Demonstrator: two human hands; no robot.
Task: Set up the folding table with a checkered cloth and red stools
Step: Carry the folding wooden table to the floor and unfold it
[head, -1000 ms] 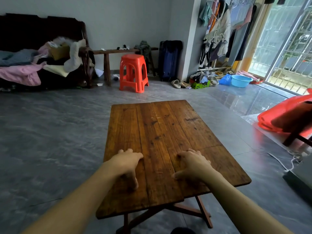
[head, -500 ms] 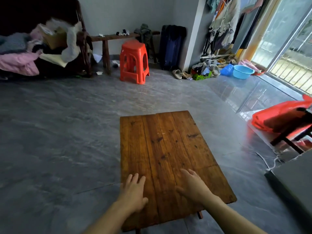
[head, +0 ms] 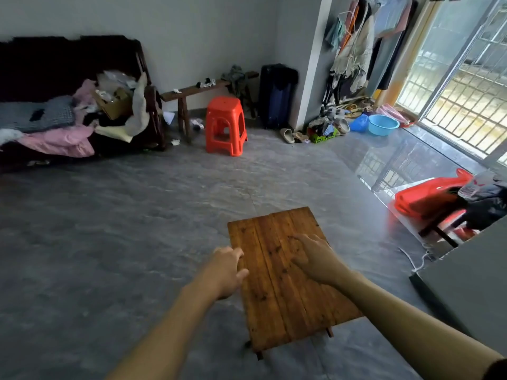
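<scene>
Wooden folding table [head: 285, 292] stands unfolded on the grey floor [head: 109, 242], lower centre of the frame, plank top bare, bits of its legs showing under the near edge. Left hand [head: 226, 271] is at the table's left edge, fingers loosely curled, thumb side just over the plank edge; cannot tell if it touches the wood, and it holds nothing. Right hand [head: 315, 259] lies on the top near its far half, palm down, fingers spread and slightly bent, holding nothing. Both forearms reach in from the bottom of the frame.

Red stool [head: 225, 125] stands upright in the upper centre, well apart from the table, just in front of a low dark wooden bench [head: 192, 91] along the back wall. No checkered cloth is on the table.

Upper left: dark sofa [head: 55, 67] piled with clothes and a cardboard box. Right of the stool: dark suitcase [head: 275, 97] upright against the wall by a white pillar. Upper right: hanging clothes [head: 356, 45], shoes on the floor, blue basin [head: 382, 124] near the barred glass door [head: 466, 86]. Right edge, mid-height: a red plastic item [head: 428, 196] lying on a dark frame, type unclear. Grey surface [head: 472, 283] cuts into the lower right corner.
</scene>
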